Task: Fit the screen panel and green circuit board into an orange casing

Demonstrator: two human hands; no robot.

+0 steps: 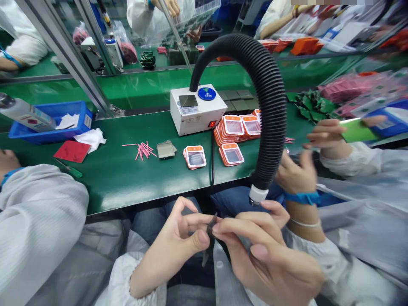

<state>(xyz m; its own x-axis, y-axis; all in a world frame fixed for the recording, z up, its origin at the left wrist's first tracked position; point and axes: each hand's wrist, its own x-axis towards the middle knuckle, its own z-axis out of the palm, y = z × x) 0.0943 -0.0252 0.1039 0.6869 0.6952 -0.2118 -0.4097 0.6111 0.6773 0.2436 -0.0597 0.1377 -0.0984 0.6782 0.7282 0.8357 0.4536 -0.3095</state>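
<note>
one thin dark flat piece point(209, 229) pinched in two hands

the left hand point(174, 244) pinches the piece between its thumb and fingers. the right hand point(270, 255) pinches it too, from the other side, with its fingertips. its other fingers are bent and look loose. the piece is up in the air and tilted, on the near side of the shiny green tabletop point(111, 182). we see mostly its thin edge, so i cannot tell what it is. just above the right hand hangs the round white tip point(259, 193) of a fat black bendy hose point(274, 102). the hose comes out of a white box with a red switch point(197, 108).

this piece looks partway done, since both hands are on it. on the tabletop sit two short stacks of orange and white cards with clear windows point(195, 157), and a bigger pile of the same cards point(234, 126) behind. they are neat, so maybe they are done, but i cannot be sure. a little heap of flat grey-green squares point(166, 150) and some thin pink sticks point(144, 150) lie to the left. maybe those are left to do, or just put aside.
</note>
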